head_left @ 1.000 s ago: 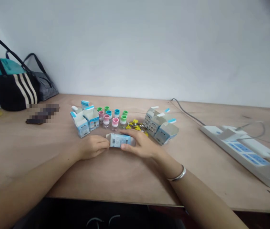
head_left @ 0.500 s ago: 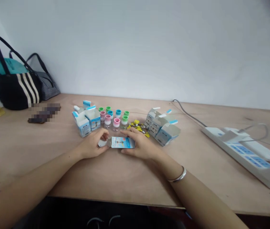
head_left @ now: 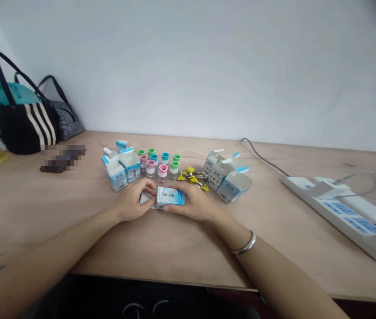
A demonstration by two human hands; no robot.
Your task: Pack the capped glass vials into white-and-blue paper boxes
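Low over the wooden table, a small blue and white carton point(head_left: 170, 196) lies sideways between my hands. My right hand point(head_left: 196, 201) is closed around its right end. At the carton's left end, my left hand point(head_left: 136, 200) pinches the white flaps, its fingertips partly hidden. Just beyond stand several small clear bottles point(head_left: 162, 173) with pink, blue and green collars. A heap of yellow and metal pieces point(head_left: 193, 177) lies to their right. Open cartons point(head_left: 118, 176) stand on the left of the bottles, and more open cartons point(head_left: 229, 184) on the right.
A white power strip point(head_left: 337, 212) with a plugged-in adapter and grey cable runs along the right. At the back left are a black striped bag point(head_left: 25, 126), a grey bag point(head_left: 66, 119) and a partly blurred dark phone-like object point(head_left: 53, 166). A white wall rises behind the table point(head_left: 135, 248).
The carton has turned from flat to a fuller box shape, its side now showing. My right thumb has moved left along its near edge, and my left hand has shifted slightly right.
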